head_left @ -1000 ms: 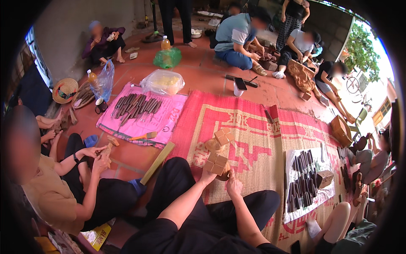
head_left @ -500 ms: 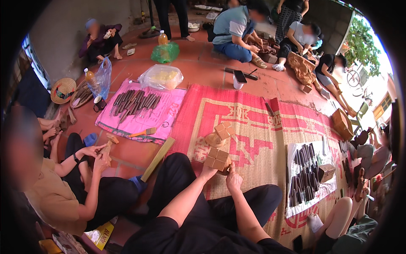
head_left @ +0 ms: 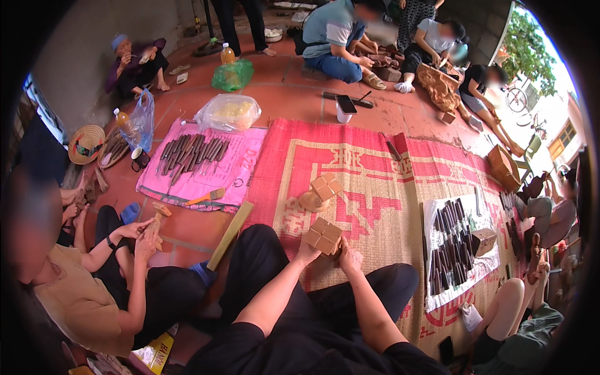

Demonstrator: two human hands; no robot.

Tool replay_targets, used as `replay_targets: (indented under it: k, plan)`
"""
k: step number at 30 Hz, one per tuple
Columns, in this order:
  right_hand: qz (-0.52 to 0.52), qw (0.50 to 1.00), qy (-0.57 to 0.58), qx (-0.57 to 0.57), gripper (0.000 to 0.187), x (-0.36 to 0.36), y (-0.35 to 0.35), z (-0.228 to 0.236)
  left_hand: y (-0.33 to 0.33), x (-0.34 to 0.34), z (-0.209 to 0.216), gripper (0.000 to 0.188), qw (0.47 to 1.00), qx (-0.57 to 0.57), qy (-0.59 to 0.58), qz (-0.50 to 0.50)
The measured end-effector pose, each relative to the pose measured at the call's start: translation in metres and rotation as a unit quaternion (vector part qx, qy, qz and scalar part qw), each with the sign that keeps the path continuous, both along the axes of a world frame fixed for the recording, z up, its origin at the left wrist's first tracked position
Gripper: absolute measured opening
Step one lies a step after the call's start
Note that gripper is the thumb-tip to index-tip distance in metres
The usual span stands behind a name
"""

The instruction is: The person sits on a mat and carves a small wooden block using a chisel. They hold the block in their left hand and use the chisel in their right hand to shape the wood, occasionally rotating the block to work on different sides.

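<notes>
A square wooden block point(head_left: 323, 235) with a cross-shaped groove on its top is held tilted above my lap. My left hand point(head_left: 307, 252) grips its lower left side, with the fingers partly hidden beneath it. At the lower right edge, my right hand point(head_left: 351, 257) is closed against the block; whether it also holds something small I cannot make out. Just beyond stands a similar grooved block point(head_left: 326, 186), next to a round pale wooden piece point(head_left: 313, 201) on the red and straw-coloured mat point(head_left: 375, 244).
Carving tools point(head_left: 194, 154) lie on a pink cloth point(head_left: 237, 169) with a brush point(head_left: 206, 196). More tools point(head_left: 453, 244) and a wooden block point(head_left: 483, 242) rest on a white cloth at right. A wooden strip point(head_left: 230, 236) is by my left knee. At left a person's hands point(head_left: 145, 236) hold a carved piece.
My view has shifted slightly. My right hand's index finger, stretched toward the block before, is now curled in at its side. The block stays in my left hand.
</notes>
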State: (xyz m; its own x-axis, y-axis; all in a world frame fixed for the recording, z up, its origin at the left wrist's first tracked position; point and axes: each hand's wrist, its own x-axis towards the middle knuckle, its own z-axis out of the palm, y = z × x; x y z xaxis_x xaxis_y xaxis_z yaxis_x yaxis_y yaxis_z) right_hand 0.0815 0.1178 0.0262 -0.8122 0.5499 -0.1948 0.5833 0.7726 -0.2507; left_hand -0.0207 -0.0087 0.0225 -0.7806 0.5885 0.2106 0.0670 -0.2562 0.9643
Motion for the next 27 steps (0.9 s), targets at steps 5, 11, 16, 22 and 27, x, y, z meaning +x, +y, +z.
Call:
replay_targets:
  k: [5,11,16,22,27]
  plan:
    - [-0.003,1.0,0.0,0.009,0.055,-0.002,0.004,0.015,0.0,-0.003,-0.009,0.039,0.998,-0.048,0.019,-0.02]
    - [0.0,0.997,0.075,-0.004,0.052,0.004,-0.007,0.003,0.0,0.003,-0.023,0.042,0.999,0.005,-0.031,-0.037]
    - [-0.027,1.0,0.002,-0.005,0.053,0.0,0.004,0.011,0.001,0.003,-0.005,0.045,0.999,-0.014,-0.01,-0.033]
    - [-0.003,0.997,0.081,0.015,0.054,-0.008,-0.007,0.01,-0.006,-0.004,-0.007,0.047,0.997,-0.061,-0.024,-0.051]
    - [-0.003,1.0,0.022,0.013,0.047,-0.005,0.009,0.014,-0.005,-0.001,-0.006,0.051,0.999,-0.029,-0.012,-0.028]
